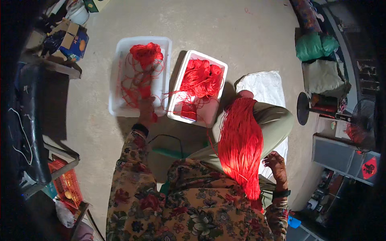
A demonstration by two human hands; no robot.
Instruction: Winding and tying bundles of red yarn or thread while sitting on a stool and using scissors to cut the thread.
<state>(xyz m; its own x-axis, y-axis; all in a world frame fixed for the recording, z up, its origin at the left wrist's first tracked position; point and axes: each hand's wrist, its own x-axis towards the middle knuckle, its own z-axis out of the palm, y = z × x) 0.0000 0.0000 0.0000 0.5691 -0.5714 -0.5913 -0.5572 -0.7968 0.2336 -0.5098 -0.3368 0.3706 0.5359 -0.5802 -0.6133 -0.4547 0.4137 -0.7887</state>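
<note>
Draped red cord bundle (240, 144) over near lap, right hand (275, 162) open beside it, left hand (146, 107) reaching far to left white tub (120, 76), apparently pinching loose red strands (138, 82), right tub (213, 114) alongside.

The two tubs (119, 76) (209, 116) look like smooth, glossy white plastic. The red cords (240, 140) seem a fine synthetic string with a slight sheen. The floor (241, 36) is rough, matt concrete. The floral sleeve (128, 176) is soft printed cloth.
</note>
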